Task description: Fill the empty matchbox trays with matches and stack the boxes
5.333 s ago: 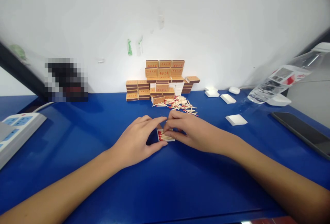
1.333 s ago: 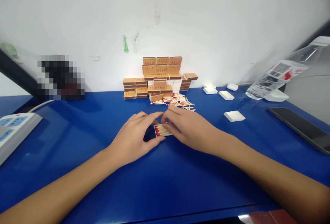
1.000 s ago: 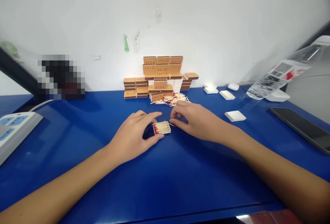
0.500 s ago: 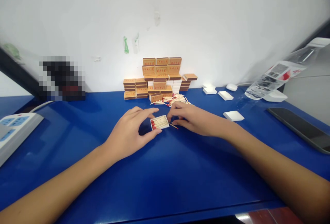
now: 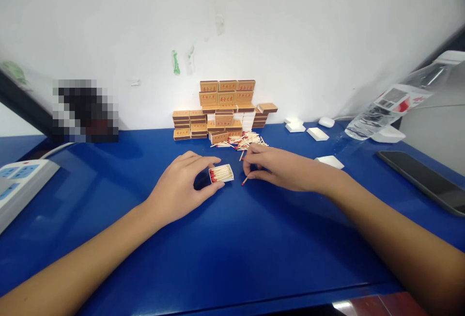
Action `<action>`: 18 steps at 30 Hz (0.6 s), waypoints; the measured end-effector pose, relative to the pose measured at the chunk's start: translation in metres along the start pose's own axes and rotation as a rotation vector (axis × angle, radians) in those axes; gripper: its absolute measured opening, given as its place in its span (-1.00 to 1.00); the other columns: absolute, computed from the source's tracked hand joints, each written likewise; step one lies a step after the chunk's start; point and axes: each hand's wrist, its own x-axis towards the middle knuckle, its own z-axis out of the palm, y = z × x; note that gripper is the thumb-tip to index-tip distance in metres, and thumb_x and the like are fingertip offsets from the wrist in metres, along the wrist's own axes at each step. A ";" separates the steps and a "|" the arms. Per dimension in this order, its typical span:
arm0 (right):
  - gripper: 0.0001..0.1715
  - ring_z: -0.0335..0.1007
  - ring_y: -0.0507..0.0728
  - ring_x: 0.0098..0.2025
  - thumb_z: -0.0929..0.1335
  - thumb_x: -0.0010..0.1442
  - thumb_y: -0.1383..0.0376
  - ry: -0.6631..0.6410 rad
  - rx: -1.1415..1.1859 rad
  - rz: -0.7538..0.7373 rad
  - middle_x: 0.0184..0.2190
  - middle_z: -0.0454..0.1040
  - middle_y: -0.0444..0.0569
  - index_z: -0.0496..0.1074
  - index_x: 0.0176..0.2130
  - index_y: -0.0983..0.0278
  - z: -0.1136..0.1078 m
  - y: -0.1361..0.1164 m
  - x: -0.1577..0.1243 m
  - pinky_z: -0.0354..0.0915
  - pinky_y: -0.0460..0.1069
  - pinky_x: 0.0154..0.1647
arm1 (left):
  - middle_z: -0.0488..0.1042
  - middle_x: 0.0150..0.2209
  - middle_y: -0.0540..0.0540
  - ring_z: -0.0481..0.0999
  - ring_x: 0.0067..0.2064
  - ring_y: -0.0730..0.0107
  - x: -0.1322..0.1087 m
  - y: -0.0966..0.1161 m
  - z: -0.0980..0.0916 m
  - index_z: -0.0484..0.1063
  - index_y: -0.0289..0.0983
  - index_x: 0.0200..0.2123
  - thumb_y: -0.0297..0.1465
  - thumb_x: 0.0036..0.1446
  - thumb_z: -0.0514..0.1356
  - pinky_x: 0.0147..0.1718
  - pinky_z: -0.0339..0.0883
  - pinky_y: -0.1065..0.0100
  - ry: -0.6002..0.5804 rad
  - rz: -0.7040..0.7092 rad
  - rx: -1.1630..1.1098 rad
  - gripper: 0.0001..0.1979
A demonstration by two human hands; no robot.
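My left hand (image 5: 179, 180) curls around a small white matchbox tray (image 5: 227, 180), its thumb at the near side and its fingers at the far side. Red-tipped matches (image 5: 219, 172) lie side by side in the tray, heads toward the left. Just right of it, my right hand (image 5: 278, 166) pinches a single match (image 5: 244, 181), whose red head points down toward the table. Behind that hand spreads a loose pile of matches (image 5: 254, 137), partly hidden by the fingers.
Printed matchboxes (image 5: 227, 98) are stacked against the wall. Several white trays (image 5: 317, 134) lie at the right, near a tilted water bottle (image 5: 378, 107) and a phone (image 5: 423, 175). A power strip (image 5: 32, 195) sits at the left on the blue table (image 5: 225, 258).
My right hand has moved slightly away from the tray, and the match in it has turned so its head points down and left. The left hand still holds the tray.
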 end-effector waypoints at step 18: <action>-0.86 0.38 0.18 -0.10 0.27 0.44 0.39 0.287 -0.075 -0.061 -0.12 0.40 0.05 0.43 -0.12 0.29 0.028 -0.042 0.011 0.32 0.07 -0.07 | 0.64 0.01 -0.18 0.60 0.00 0.11 -0.003 0.007 0.005 0.46 -0.26 0.20 -0.30 0.26 0.39 0.02 0.50 0.04 0.055 0.035 -0.031 -0.53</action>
